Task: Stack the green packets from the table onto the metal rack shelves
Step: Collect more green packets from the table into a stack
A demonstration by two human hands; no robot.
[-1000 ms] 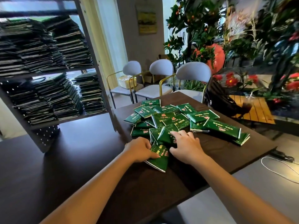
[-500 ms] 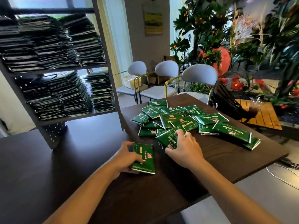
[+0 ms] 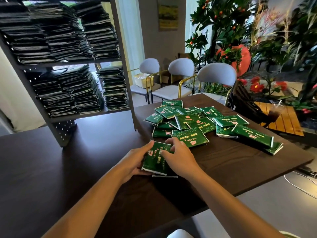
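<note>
Dark wood table (image 3: pixel 240 165), metal rack (image 3: pixel 120 48) at 10 o'clock, shelves crammed with packet stacks. Loose pile of green packets (image 3: pixel 197 124) at 1 o'clock from hands. Left hand (image 3: pixel 135 160) grips small stack (image 3: pixel 155 158) from left edge; right hand (image 3: pixel 180 157) pinches its right side, fingers curled. Advice: square edges flush, hold both sides firm before lifting toward rack, slick wrappers likely slide.

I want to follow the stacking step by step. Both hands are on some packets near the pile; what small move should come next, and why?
Probably square up the held packets between the left hand and right hand. A second packet's edge sticks out beneath the top one, so they are not aligned. The pile still holds many, so gathering more before turning to the rack also seems sensible.
</note>
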